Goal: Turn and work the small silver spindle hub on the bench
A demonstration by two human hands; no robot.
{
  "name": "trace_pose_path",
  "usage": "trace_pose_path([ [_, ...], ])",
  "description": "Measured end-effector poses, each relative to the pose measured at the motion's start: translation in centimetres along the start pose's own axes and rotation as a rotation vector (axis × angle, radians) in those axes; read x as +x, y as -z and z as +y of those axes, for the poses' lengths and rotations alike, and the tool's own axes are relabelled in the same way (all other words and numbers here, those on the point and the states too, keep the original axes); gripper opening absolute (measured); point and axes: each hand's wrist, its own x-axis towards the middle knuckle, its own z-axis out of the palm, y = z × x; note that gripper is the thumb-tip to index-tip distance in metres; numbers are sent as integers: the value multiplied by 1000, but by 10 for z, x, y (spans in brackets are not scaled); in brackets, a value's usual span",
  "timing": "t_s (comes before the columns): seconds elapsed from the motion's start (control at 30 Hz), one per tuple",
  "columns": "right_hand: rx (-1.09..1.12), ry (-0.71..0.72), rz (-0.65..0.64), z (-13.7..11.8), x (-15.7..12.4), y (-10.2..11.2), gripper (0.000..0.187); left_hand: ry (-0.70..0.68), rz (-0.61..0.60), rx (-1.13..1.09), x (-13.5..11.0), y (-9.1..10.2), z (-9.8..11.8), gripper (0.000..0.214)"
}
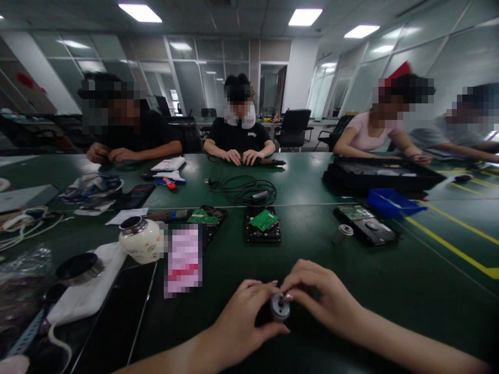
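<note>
Both my hands meet over the near edge of the green table (304, 244). My left hand (244, 317) curls its fingers around a small round metal part (280, 306), silver with a dark centre. My right hand (322, 296) pinches the same part from the right with its fingertips. Beyond them lies a hard drive with a green circuit board (263, 224) on top. A second hard drive (366, 224) lies to the right with a small metal cylinder (342, 233) beside it.
A white jar (141, 240), a dark tablet (117, 311) and a white pad sit at the left. A coiled black cable (244, 189), a blue bin (390, 201) and a black case (382, 176) lie further back. Several people sit along the far side.
</note>
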Motion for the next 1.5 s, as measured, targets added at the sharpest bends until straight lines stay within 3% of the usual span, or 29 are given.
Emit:
trace_pose_path([
  [0.13, -100, -129, 151, 41, 12, 19, 19, 36, -20, -20, -1, 3, 2, 50],
  [0.27, -229, -185, 22, 86, 11, 28, 19, 52, -45, -32, 0, 5, 4, 50],
  [0.4, -242, -182, -11, 101, 4, 26, 26, 60, -52, -25, 1, 5, 5, 49],
  [0.57, -224, -193, -3, 90, 5, 25, 17, 60, -46, -17, 1, 4, 4, 50],
  [0.73, 17, -146, 99, 43, 3, 10, 17, 33, -38, -8, 0, 3, 2, 52],
  [0.9, 161, -62, 4, 4, -7, -12, 17, 4, -4, 13, -1, -1, -3, 56],
  [1.2, 152, -92, -41, 1, -4, -16, 15, -12, -4, 11, -1, -1, -5, 59],
  [1.33, 140, -35, -62, 6, -13, -18, 16, -27, 24, -25, -3, 1, -1, 64],
  [1.43, 107, -7, -65, 15, -23, -23, 53, -48, 135, -78, -5, 4, 1, 74],
  [1.5, 60, -18, -73, 21, -28, -27, 74, -90, 233, -107, -5, 6, 2, 67],
])
